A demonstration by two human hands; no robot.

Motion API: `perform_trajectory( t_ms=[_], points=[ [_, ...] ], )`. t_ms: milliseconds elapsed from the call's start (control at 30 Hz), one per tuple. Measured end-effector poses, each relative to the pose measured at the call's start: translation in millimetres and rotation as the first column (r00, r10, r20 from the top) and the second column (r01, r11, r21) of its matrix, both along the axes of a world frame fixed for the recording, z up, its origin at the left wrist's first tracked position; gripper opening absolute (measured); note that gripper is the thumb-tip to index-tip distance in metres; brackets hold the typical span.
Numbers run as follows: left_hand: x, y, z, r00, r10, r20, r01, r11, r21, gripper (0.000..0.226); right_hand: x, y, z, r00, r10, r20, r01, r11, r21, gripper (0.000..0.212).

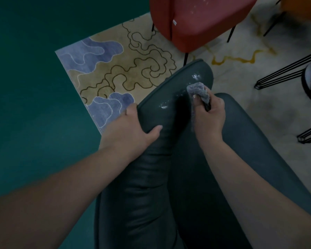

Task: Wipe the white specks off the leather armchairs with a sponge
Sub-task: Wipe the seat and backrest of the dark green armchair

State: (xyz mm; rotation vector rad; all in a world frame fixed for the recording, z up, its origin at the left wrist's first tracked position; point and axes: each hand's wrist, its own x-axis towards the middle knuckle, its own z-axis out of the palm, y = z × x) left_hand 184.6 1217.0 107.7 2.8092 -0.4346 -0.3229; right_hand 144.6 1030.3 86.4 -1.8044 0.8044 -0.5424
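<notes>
The grey sponge [198,93] sits crumpled against the inner face of the dark green leather armchair [151,186], on the armrest's rounded upper end. The right hand [208,119] pinches it, thumb and curled fingers closed round its lower part, so that most of the sponge sticks out above the fist and presses on the leather. White specks [196,76] lie just above the sponge on the same armrest; another white patch [163,106] lies lower and to the left of it, between the two hands, with a faint scatter of white near the sponge's left edge.

The left hand [131,126] grips the outer edge of the armrest, fingers wrapped over the far side out of sight and the thumb lying across the inner face, apart from the sponge.

Beyond the green chair stands a red armchair [201,20] on thin black legs, white specks [203,4] dotted on its surface. Both chairs stand on a patterned rug [115,69] with blue and beige swirls; a dark teal floor [34,87] lies to the left. Black wire legs of a stool [285,74] show at the right edge
</notes>
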Motion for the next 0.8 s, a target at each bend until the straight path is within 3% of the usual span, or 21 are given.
perform_trajectory(
  t_ms=[133, 267, 367, 433, 500, 567, 667, 733, 800],
  points=[
    [-3, 2, -3, 0.997, -0.004, 0.081, 0.004, 1.000, 0.000, 0.083, 39, -45, -1, 0.999, -0.016, -0.032, 0.014, 0.998, -0.061, 0.017],
    [-1, 1, -6, 0.996, -0.016, 0.092, 0.013, 0.999, 0.034, 0.080, 81, -80, -11, 0.994, -0.077, -0.075, 0.070, 0.993, -0.097, 0.027],
    [2, 2, -6, 0.995, -0.008, 0.097, 0.003, 0.999, 0.050, 0.079, 89, -64, -22, 0.993, -0.054, -0.110, 0.045, 0.996, -0.075, 0.032],
    [4, 3, -6, 0.995, -0.003, 0.097, -0.002, 0.998, 0.056, 0.079, 72, -32, -23, 0.994, 0.102, -0.031, -0.106, 0.977, -0.183, 0.028],
    [3, 3, -5, 0.995, 0.000, 0.095, -0.005, 0.999, 0.052, 0.079, 48, -6, -23, 0.952, 0.304, 0.033, -0.274, 0.897, -0.345, 0.037],
    [2, 2, -4, 0.996, 0.003, 0.092, -0.009, 0.998, 0.057, 0.081, 49, -11, -21, 0.930, 0.366, 0.012, -0.324, 0.837, -0.442, 0.038],
    [-1, 0, -4, 0.996, 0.007, 0.084, -0.012, 0.999, 0.052, 0.082, 78, -38, -13, 0.973, 0.218, -0.074, -0.229, 0.878, -0.421, 0.032],
    [-3, 0, -4, 0.996, 0.010, 0.085, -0.015, 0.998, 0.056, 0.083, 94, -47, -7, 0.995, 0.085, -0.059, -0.100, 0.943, -0.316, 0.029],
    [-4, -1, -4, 0.996, 0.009, 0.085, -0.014, 0.998, 0.058, 0.083, 91, -35, -5, 0.996, 0.076, -0.042, -0.083, 0.968, -0.236, 0.028]
  ],
)
